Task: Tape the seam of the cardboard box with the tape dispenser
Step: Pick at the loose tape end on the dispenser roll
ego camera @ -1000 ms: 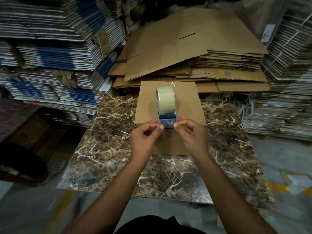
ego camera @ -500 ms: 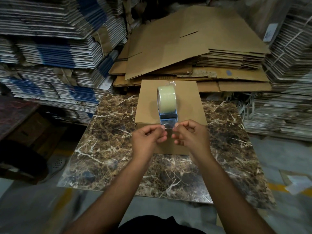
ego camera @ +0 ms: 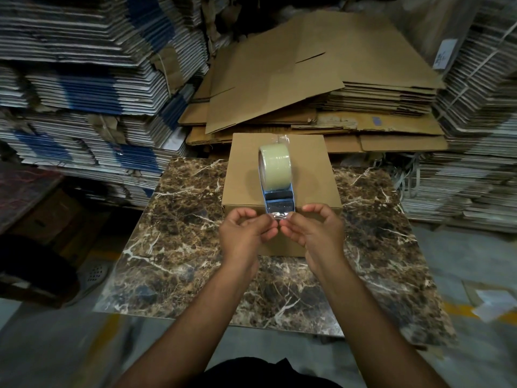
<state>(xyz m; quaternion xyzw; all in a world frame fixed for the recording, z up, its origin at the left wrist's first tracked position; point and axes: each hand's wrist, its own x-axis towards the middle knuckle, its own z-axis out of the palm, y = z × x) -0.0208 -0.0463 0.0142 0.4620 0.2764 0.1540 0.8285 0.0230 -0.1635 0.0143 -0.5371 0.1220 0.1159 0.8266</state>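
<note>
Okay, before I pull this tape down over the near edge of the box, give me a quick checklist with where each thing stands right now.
1. Tape end pinched by both hands, left hand and right hand: ok.
2. Tape dispenser resting on top of the cardboard box: ok.
3. Dispenser lined up with the seam: cannot tell, seam hidden.
4. Box sitting flat on the marble board: ok.
5. Tape already stuck at the far edge: cannot tell.

Head-worn, wide-angle, looking forward and down; close over the worktop [ego camera: 179, 247], forearms entering from 6 o'clock, stacked cardboard [ego camera: 84, 79] toward 12 o'clock.
</note>
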